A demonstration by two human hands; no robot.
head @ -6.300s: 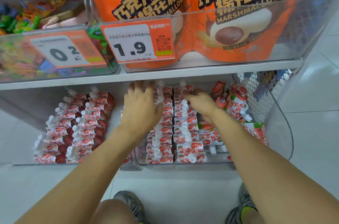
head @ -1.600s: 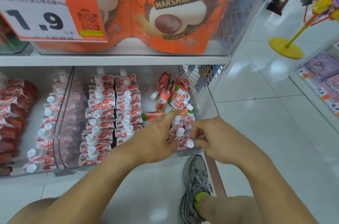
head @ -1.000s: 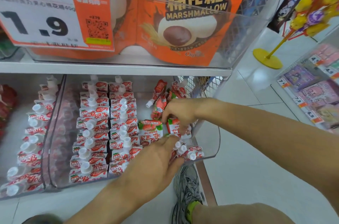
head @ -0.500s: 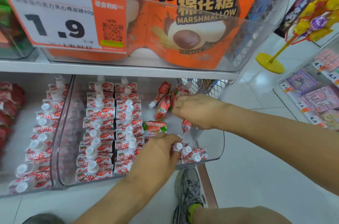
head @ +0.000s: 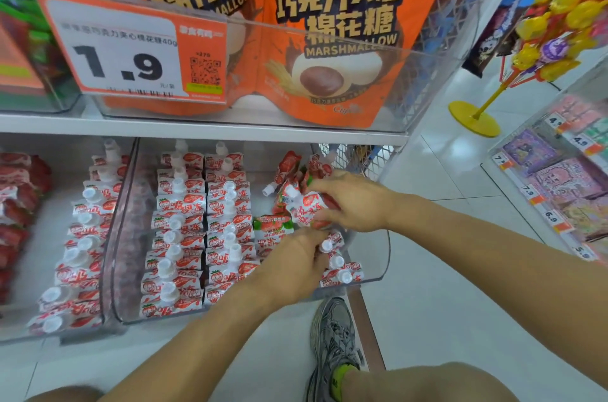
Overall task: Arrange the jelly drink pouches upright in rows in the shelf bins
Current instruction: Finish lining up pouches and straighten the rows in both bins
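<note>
The right hand (head: 350, 204) grips a strawberry jelly drink pouch (head: 307, 208) over the clear shelf bin (head: 378, 257), fingers curled around its soft body. The left hand (head: 296, 265) rests among upright pouches; its grip is hidden. Pouches look light, floppy; hold near the stiff cap.

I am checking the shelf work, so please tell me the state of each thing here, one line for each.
Right hand: holds one jelly pouch, tilted, above the bin.
Left hand: fingers curled at the front pouches; what it holds is hidden.
Two left rows: upright, caps up.
Back pile: lying loose, not in rows.
Clear bin: partly arranged.
</note>
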